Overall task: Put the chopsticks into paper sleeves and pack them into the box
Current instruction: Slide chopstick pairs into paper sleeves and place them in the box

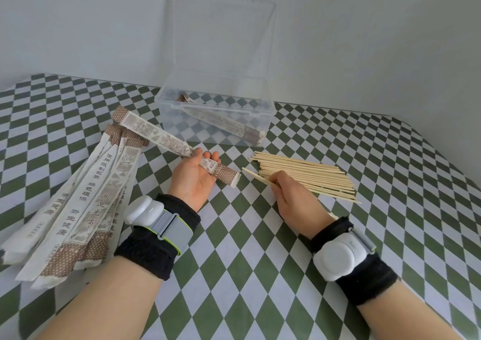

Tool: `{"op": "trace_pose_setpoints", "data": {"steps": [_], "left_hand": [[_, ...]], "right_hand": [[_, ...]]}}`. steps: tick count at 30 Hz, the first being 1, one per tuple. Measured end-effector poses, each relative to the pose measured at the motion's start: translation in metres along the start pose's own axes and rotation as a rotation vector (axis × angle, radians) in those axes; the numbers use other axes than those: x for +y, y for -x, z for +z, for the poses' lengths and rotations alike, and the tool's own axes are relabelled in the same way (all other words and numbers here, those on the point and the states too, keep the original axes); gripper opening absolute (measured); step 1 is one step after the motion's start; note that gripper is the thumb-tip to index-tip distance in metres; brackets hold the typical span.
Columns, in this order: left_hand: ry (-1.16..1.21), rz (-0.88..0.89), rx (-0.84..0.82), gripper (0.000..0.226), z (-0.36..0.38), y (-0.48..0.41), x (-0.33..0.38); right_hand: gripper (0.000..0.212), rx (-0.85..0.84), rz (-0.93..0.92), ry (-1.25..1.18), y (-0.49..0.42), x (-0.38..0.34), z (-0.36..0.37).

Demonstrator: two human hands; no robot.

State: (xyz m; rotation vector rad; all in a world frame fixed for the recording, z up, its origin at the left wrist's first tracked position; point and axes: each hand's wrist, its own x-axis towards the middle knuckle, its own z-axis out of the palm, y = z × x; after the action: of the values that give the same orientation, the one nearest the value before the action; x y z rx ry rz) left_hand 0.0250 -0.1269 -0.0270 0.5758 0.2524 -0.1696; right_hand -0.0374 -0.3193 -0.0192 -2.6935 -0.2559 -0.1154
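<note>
Chopsticks (pixel 312 180) mostly loose — few sleeved in clear box (pixel 213 109); left hand (pixel 192 178) gripping a paper sleeve (pixel 161 136), right hand (pixel 294 199) pinching next stick (pixel 256 177).

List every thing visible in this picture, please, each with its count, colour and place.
clear box: one, transparent, lid raised, at back middle.
sleeved chopsticks: at least one, brown-white, inside the clear box.
loose sleeves: several, white with brown print, piled at left.
held sleeve: one, brown-white, in the left hand.
bare chopsticks: many, pale wood, piled at right.
held chopsticks: count unclear, pale wood, in the right hand.
tablecloth: one, green-white checks, under everything.
wrist devices: two, white on black bands, both wrists.
left hand: one, grips the held sleeve.
right hand: one, pinches the held chopsticks.
</note>
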Motion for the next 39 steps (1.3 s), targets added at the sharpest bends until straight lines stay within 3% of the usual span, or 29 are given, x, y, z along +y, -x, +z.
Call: {"op": "trace_pose_setpoints", "data": {"steps": [7, 11, 28, 32, 39], "left_hand": [[0.009, 0.005, 0.034, 0.012, -0.002, -0.001, 0.0], [0.021, 0.001, 0.029, 0.013, -0.003, -0.002, 0.001], [-0.002, -0.01, -0.043, 0.014, 0.006, 0.009, -0.001], [-0.076, -0.014, -0.107, 0.012, 0.008, 0.01, -0.004], [-0.501, 0.063, -0.176, 0.017, 0.003, 0.009, -0.016]], "right_hand": [[0.042, 0.161, -0.204, 0.08, 0.003, 0.006, 0.013], [0.031, 0.144, -0.229, 0.177, 0.005, 0.005, 0.014], [0.032, 0.082, -0.262, 0.201, 0.002, -0.002, 0.019], [0.038, 0.087, -0.248, 0.197, -0.001, -0.002, 0.021], [0.047, 0.199, -0.223, 0.159, -0.001, 0.0, 0.02]]}}
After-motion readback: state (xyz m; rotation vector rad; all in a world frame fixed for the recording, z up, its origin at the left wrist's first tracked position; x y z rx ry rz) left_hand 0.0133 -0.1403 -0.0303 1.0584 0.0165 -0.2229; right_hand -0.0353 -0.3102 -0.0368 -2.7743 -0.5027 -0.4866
